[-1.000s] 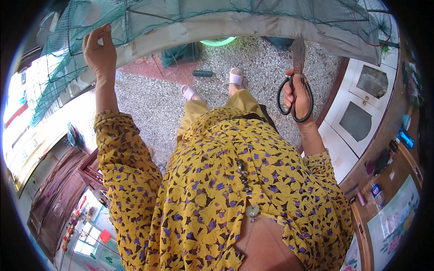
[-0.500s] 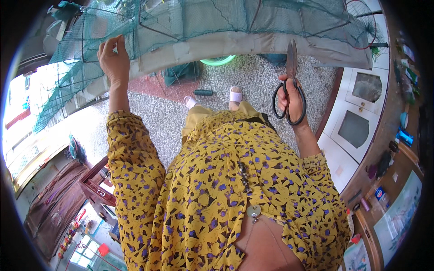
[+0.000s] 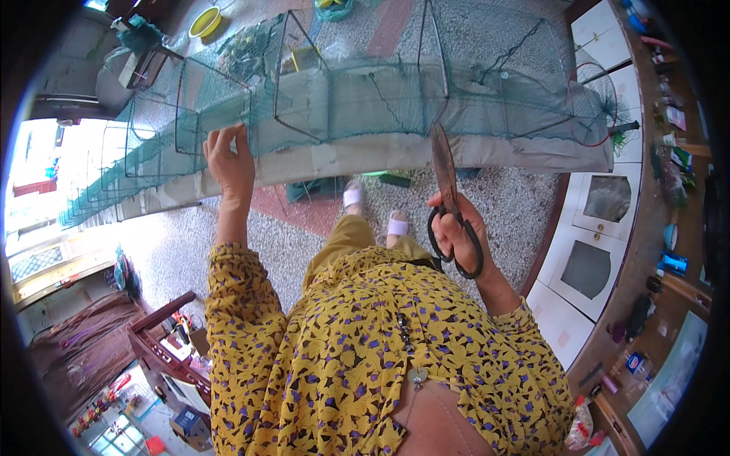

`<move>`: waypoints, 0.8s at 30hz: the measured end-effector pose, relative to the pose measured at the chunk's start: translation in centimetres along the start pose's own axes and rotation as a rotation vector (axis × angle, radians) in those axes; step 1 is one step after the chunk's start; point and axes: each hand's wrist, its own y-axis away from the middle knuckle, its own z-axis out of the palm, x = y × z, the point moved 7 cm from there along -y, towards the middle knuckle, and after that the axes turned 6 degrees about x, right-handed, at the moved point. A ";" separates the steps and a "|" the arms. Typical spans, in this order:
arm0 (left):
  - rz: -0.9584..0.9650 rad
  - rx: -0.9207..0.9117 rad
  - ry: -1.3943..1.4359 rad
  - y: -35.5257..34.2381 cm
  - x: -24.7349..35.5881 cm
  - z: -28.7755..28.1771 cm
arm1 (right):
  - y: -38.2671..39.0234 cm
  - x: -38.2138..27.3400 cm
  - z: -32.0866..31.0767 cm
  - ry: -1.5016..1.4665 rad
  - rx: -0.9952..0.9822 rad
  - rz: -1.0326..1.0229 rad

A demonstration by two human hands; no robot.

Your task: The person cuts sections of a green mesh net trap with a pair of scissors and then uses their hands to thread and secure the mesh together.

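Observation:
A long green-blue mesh net (image 3: pixel 350 106) with square metal frames lies stretched across a long narrow bench with a pale grey cover (image 3: pixel 365 156). At the bench's near edge, left of the middle, my left hand (image 3: pixel 230 163) is raised with its fingers pinched together over the netting. Whether mesh or thread is between the fingertips, I cannot make out. My right hand (image 3: pixel 470 228) grips large black-handled scissors (image 3: pixel 445 171) with rusty brown blades. Their blades look nearly closed and point away from me, the tips overlapping the bench edge and net in the view.
White cabinets (image 3: pixel 585 270) and a cluttered wooden counter (image 3: pixel 646 251) run along the right. A dark red wooden chair (image 3: pixel 156 334) stands at lower left. Beyond the bench is a yellow basin (image 3: pixel 205 23). My feet in pale slippers (image 3: pixel 398 223) are on the speckled floor.
The view has shifted, showing more floor beyond the bench. The scissors have moved left and now overlap the net's middle. My left foot is farther forward, by the bench; the left hand stays pinched.

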 end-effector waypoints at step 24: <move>-0.037 -0.328 0.541 0.8 9.0 -2.7 | 1.7 -9.3 -2.6 0.490 -0.218 0.297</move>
